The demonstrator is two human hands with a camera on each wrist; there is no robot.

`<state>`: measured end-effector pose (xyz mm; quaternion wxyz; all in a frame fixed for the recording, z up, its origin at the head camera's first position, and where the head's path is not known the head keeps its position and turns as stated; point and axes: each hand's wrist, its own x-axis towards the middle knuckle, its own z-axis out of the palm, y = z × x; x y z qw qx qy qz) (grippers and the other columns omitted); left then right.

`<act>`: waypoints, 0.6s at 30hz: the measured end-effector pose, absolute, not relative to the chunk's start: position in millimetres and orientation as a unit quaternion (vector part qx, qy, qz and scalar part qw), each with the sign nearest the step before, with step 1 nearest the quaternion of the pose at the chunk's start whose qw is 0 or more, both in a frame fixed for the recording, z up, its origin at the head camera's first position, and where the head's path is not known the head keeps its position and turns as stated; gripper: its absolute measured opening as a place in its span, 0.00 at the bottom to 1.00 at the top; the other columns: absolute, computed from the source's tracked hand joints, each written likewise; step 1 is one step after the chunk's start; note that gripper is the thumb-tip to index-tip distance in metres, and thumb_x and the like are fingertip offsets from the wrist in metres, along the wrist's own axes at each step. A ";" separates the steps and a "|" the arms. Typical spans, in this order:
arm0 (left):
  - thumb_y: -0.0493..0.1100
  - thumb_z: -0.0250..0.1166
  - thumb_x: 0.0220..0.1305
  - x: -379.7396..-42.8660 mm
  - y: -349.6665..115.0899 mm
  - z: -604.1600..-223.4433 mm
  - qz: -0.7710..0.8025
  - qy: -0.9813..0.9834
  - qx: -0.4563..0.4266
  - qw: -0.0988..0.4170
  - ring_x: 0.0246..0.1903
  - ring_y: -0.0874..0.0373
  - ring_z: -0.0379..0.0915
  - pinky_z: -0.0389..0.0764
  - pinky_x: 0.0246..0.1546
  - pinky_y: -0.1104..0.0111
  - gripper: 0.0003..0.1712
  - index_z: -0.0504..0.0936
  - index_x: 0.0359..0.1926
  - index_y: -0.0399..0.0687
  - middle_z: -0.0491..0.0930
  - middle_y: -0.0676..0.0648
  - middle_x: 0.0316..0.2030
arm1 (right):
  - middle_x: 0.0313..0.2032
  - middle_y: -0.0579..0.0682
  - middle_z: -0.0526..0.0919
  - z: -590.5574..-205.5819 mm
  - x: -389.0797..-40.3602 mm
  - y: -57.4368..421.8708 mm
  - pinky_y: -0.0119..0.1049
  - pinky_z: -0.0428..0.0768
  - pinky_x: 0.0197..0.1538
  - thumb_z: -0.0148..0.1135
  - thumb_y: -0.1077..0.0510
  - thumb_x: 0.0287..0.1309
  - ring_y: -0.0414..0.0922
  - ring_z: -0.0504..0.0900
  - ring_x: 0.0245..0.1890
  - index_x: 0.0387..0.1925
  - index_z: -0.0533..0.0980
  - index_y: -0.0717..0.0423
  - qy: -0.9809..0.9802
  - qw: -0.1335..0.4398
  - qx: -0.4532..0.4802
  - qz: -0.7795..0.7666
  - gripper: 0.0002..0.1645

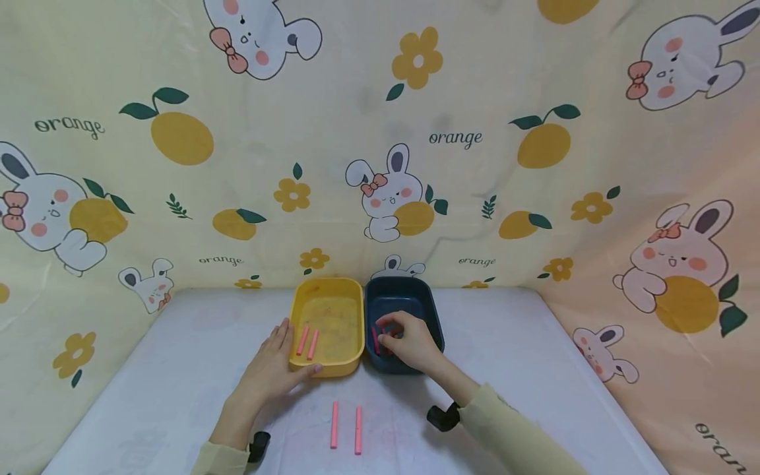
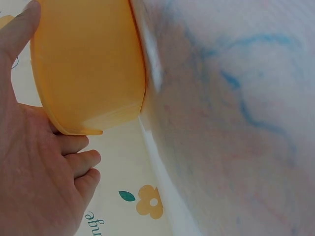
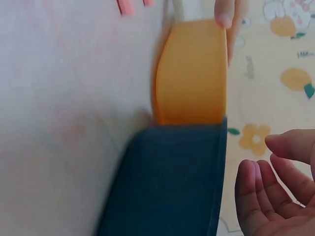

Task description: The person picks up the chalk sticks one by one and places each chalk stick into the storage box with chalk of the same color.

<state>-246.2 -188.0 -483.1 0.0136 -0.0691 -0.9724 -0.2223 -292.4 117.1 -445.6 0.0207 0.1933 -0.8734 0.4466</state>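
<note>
My left hand rests against the near left corner of a yellow bin, its fingers along the left side and its thumb at the near rim. Two pink sticks lie inside that bin. My right hand is over the dark blue bin, with bent fingers and nothing visible between thumb and fingertips in the right wrist view. Close to these fingertips, in the dark blue bin, are pink sticks, partly hidden by the hand.
Two more pink sticks, a left one and a right one, lie on the white tabletop in front of the bins. The bins stand side by side near a printed backdrop, which also rises along both sides of the table.
</note>
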 end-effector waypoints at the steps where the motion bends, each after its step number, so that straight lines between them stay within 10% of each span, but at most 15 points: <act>1: 0.81 0.61 0.60 -246.1 -188.0 -482.8 -0.222 -0.973 -0.068 0.012 0.80 0.34 0.40 0.49 0.79 0.43 0.73 0.45 0.81 0.29 0.41 0.32 0.82 | 0.44 0.53 0.84 -445.1 -289.4 116.2 0.30 0.85 0.33 0.71 0.62 0.64 0.43 0.82 0.36 0.49 0.84 0.54 -0.872 0.020 0.196 0.448 0.12; 18: 0.79 0.62 0.60 -244.4 -188.1 -480.3 -0.223 -0.972 -0.072 0.016 0.80 0.33 0.41 0.50 0.78 0.41 0.72 0.46 0.80 0.27 0.42 0.31 0.81 | 0.40 0.48 0.85 -448.4 -249.2 105.9 0.27 0.82 0.40 0.72 0.64 0.62 0.42 0.79 0.36 0.47 0.85 0.59 -0.855 0.022 0.267 0.444 0.12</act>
